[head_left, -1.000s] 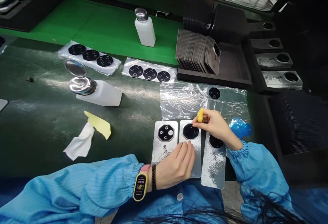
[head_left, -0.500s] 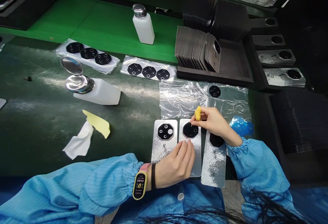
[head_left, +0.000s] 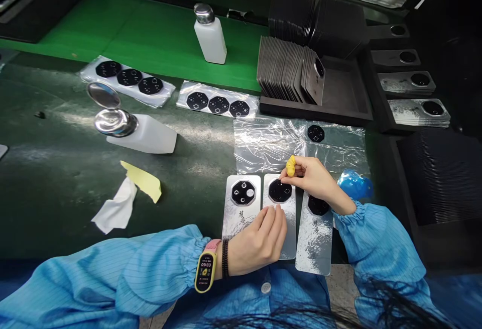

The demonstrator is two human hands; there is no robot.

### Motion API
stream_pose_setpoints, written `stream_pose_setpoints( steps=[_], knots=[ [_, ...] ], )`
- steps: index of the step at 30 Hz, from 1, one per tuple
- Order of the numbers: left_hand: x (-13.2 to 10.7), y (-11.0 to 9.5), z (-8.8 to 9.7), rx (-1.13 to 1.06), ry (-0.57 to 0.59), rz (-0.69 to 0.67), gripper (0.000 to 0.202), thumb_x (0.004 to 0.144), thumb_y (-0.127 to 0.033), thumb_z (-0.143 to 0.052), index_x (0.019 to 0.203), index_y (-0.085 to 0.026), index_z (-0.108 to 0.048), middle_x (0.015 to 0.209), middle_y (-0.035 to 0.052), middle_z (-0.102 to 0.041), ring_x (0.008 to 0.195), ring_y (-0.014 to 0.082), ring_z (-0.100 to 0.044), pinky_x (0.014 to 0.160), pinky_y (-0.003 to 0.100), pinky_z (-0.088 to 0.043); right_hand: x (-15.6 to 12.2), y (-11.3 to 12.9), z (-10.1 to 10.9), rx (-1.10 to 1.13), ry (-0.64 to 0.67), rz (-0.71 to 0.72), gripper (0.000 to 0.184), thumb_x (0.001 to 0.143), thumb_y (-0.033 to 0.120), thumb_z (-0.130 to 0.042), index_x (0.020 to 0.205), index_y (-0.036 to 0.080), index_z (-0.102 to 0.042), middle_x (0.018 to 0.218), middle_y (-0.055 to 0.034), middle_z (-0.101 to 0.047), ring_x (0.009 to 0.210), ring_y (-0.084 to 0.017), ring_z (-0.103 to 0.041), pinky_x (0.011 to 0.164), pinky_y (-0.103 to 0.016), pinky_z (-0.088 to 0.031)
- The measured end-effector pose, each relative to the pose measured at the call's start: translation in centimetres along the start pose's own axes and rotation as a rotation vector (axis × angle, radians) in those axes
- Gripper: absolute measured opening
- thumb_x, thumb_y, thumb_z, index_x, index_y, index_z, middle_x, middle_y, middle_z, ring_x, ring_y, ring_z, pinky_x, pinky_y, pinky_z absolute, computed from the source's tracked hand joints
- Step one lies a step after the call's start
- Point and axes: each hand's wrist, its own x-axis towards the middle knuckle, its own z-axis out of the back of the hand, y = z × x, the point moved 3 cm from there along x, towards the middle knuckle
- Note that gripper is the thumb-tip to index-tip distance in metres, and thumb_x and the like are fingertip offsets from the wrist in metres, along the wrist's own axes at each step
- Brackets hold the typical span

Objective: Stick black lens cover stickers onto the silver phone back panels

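Three silvery phone back covers lie side by side at the table's near edge: the left cover [head_left: 230, 223], the middle cover [head_left: 289, 241] and the right cover [head_left: 313, 253]. Each bears a black octagonal camera plate. My left hand [head_left: 259, 236] rests across the middle cover, fingers extended together with their tips just below its camera plate [head_left: 279, 192]. At that plate's upper edge, the thumb and forefinger of my right hand [head_left: 311, 176] are pinched; anything between them is too small to make out. A yellow finger cot [head_left: 290, 166] covers one right fingertip.
Beyond the covers lies clear plastic film [head_left: 263, 143] with a loose black plate [head_left: 315, 133]. White pump bottles [head_left: 150, 135] stand left and at the back. A dark tray [head_left: 348, 88] holds upright panels. Blue crumpled film [head_left: 354, 184] sits by my right wrist; yellow paper [head_left: 145, 182] lies left.
Both hands keep their places on the middle cover. Only a very slight shift of the whole view shows.
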Motion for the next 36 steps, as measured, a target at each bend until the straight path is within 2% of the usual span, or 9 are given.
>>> stream_pose_setpoints(
  steps=[5,11,17,21,28,36],
  knots=[
    [-0.21,-0.15,-0.1,0.002,0.03,-0.017,0.029,0.087,-0.008,-0.04,0.101,0.002,-0.063,0.094,0.0183,-0.073,0.085,0.0237,-0.069,0.08,0.034,-0.053,-0.06,0.13,-0.03,0.001,-0.003,0.0,0.032,0.064,0.038,-0.073,0.06,0.022,-0.046,0.068,-0.0003,-0.066,0.07,-0.017,-0.067,0.074,-0.036,-0.056],
    [-0.07,0.03,0.05,-0.001,0.017,-0.015,0.03,0.086,-0.006,-0.039,0.1,0.001,-0.064,0.092,0.0169,-0.073,0.084,0.0232,-0.07,0.079,0.033,-0.055,-0.12,0.17,-0.07,-0.019,-0.013,0.014,0.03,0.066,0.038,-0.072,0.061,0.022,-0.047,0.069,-0.0008,-0.066,0.07,-0.018,-0.068,0.073,-0.036,-0.056],
    [-0.03,0.09,0.11,-0.017,0.009,-0.019,0.028,0.085,-0.008,-0.04,0.097,0.002,-0.064,0.092,0.0175,-0.073,0.082,0.0241,-0.07,0.077,0.033,-0.056,-0.23,0.09,-0.11,-0.051,-0.031,0.043,0.02,0.067,0.023,-0.065,0.06,0.022,-0.046,0.069,-0.0001,-0.066,0.068,-0.016,-0.067,0.069,-0.033,-0.055],
    [-0.18,0.01,0.04,-0.005,0.028,-0.027,0.028,0.087,-0.008,-0.039,0.099,0.001,-0.064,0.098,0.0196,-0.073,0.084,0.0236,-0.07,0.078,0.033,-0.055,-0.27,0.07,-0.1,-0.108,-0.046,0.049,0.019,0.068,0.018,-0.063,0.06,0.022,-0.047,0.068,0.0007,-0.067,0.067,-0.015,-0.066,0.068,-0.031,-0.054],
    [-0.06,0.07,0.14,0.002,0.02,-0.021,0.03,0.085,-0.006,-0.039,0.099,0.005,-0.063,0.097,0.0206,-0.073,0.084,0.0241,-0.071,0.078,0.032,-0.056,-0.36,0.18,-0.32,-0.17,-0.075,0.062,0.021,0.069,0.015,-0.064,0.058,0.022,-0.048,0.066,0.0019,-0.068,0.069,-0.016,-0.068,0.067,-0.029,-0.055],
    [-0.25,-0.1,-0.04,0.001,0.041,-0.034,0.028,0.089,-0.012,-0.044,0.102,0.005,-0.063,0.1,0.023,-0.071,0.087,0.0253,-0.069,0.081,0.034,-0.053,-0.52,0.45,-0.28,-0.262,-0.095,0.082,0.026,0.07,0.013,-0.065,0.056,0.022,-0.045,0.062,0.0031,-0.065,0.069,-0.018,-0.069,0.061,-0.027,-0.052]
  ],
)
